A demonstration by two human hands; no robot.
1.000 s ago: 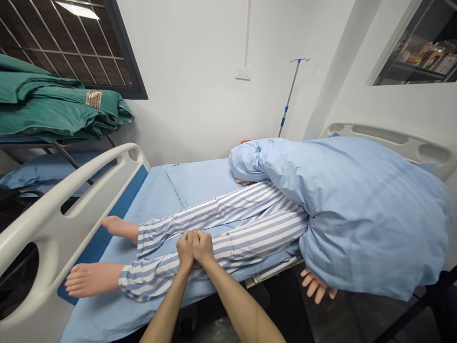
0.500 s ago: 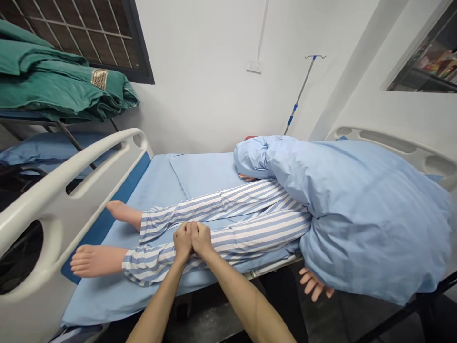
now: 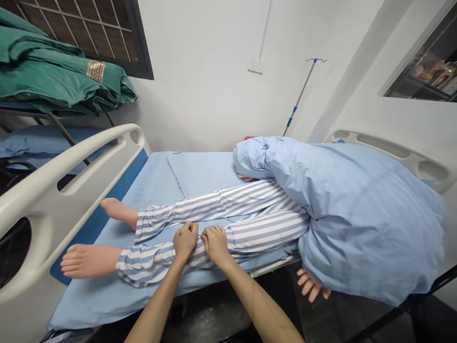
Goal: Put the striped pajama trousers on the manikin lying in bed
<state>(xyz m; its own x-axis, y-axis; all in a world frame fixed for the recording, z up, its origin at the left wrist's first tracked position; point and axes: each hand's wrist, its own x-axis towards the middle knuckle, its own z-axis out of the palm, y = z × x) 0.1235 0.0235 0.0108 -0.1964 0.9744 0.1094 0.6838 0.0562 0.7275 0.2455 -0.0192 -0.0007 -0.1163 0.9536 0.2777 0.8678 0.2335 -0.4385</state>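
Observation:
A manikin in blue-and-white striped trousers point(image 3: 228, 221) lies on a hospital bed point(image 3: 150, 190), bare feet point(image 3: 84, 259) toward the white footboard point(image 3: 60, 195). A light blue duvet point(image 3: 350, 209) covers its upper body; one manikin hand point(image 3: 310, 284) hangs off the near edge. My left hand point(image 3: 184, 239) and my right hand point(image 3: 215, 244) rest as closed fists on the near leg at about knee height, a small gap between them. Whether the fingers pinch the trouser cloth is hidden.
A white headboard point(image 3: 392, 152) stands at the right. An IV pole point(image 3: 300, 95) rises behind the bed by the wall. Folded green cloth point(image 3: 60, 76) lies on a rack at the upper left, over blue bedding point(image 3: 32, 145). A barred window is above.
My two hands were pressed together on the leg; now they have parted slightly, the right one shifting toward the thigh. The view has tilted a little.

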